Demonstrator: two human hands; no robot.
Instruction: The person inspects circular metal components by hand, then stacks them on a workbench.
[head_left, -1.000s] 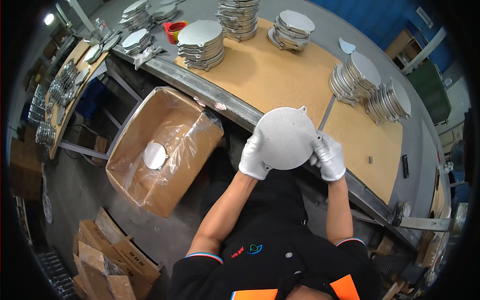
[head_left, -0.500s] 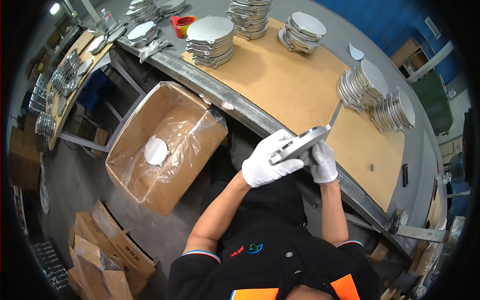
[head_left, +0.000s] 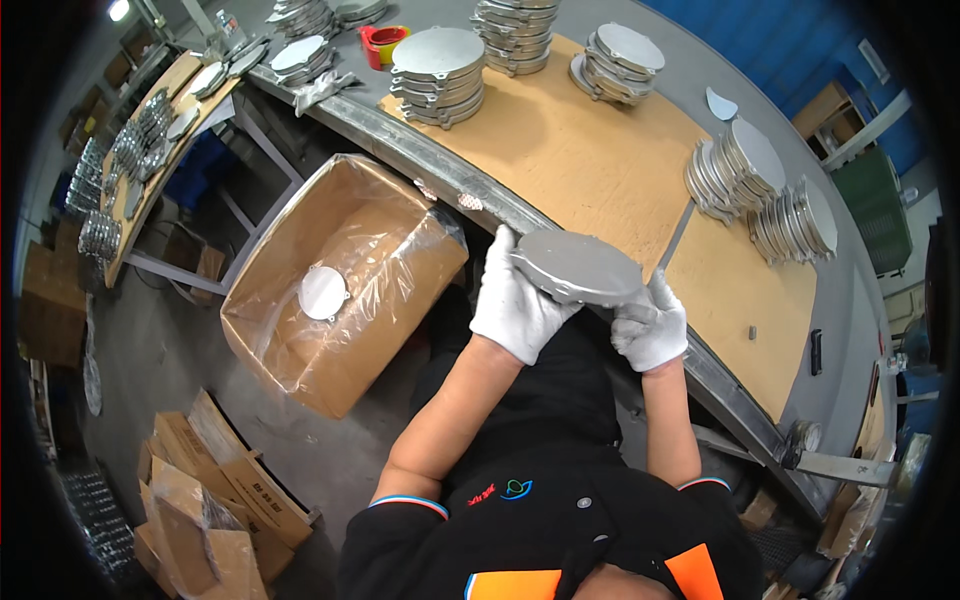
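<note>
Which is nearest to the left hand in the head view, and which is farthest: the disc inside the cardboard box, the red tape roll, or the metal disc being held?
1. Metal disc: held by the left hand.
2. Disc inside the cardboard box: to the left, below the bench.
3. Red tape roll: far edge of the bench.

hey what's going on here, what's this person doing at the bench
A person in white gloves holds a round grey metal disc in both hands, the left hand under its left edge and the right hand at its right. They stand at a wooden-topped workbench that carries several stacks of similar discs. To their left, on the floor, an open cardboard box lined with clear plastic has one disc lying in it.
</note>
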